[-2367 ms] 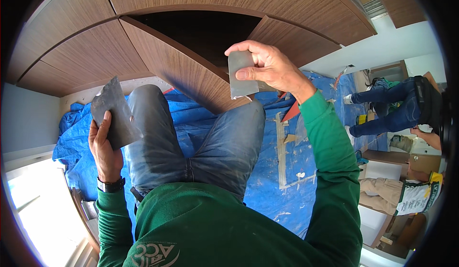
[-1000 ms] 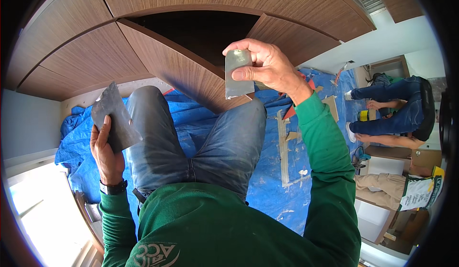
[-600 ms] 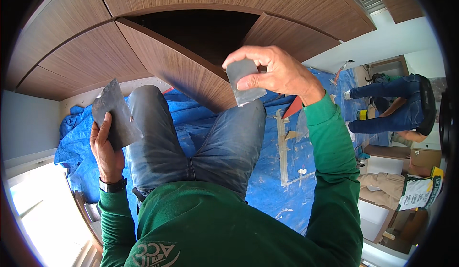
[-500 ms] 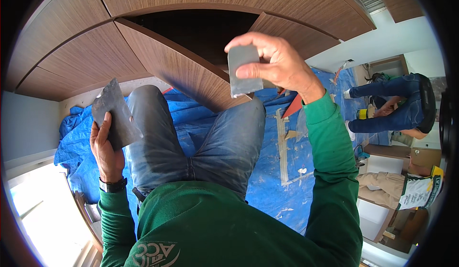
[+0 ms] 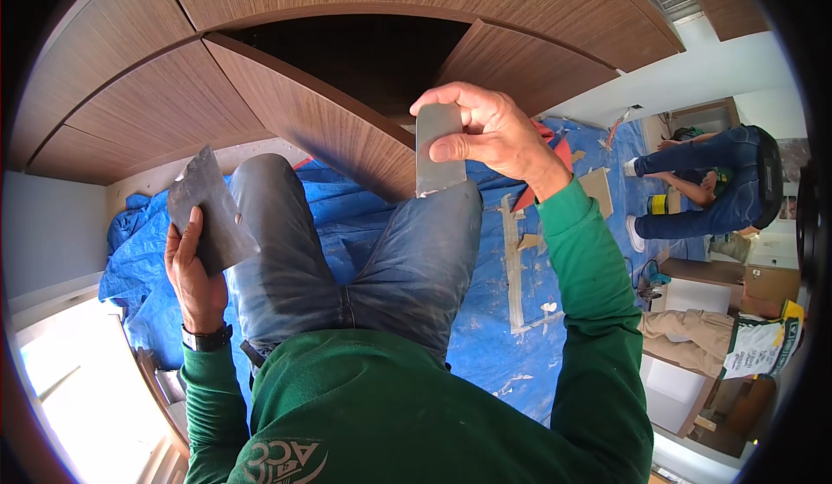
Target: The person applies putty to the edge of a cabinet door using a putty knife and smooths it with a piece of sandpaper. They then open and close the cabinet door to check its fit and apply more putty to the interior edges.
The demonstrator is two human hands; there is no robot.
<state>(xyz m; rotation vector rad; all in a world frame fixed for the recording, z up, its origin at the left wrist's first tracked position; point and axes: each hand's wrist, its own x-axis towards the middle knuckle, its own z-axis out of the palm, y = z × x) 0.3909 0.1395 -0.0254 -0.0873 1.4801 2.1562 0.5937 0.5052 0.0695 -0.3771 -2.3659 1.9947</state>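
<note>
My left hand [image 5: 198, 267] at nine o'clock gripped a dark, wide scraper blade [image 5: 211, 211] beside my knee, its fingers closed round it. Farther out, at twelve o'clock, my right hand [image 5: 494, 133] pinched a grey putty knife [image 5: 438, 150], long axis upright, its edge pointing down at my jeans [image 5: 416, 259]. I judged I was between passes; next the blade needed turning toward the wooden cabinet panel [image 5: 321, 129].
</note>
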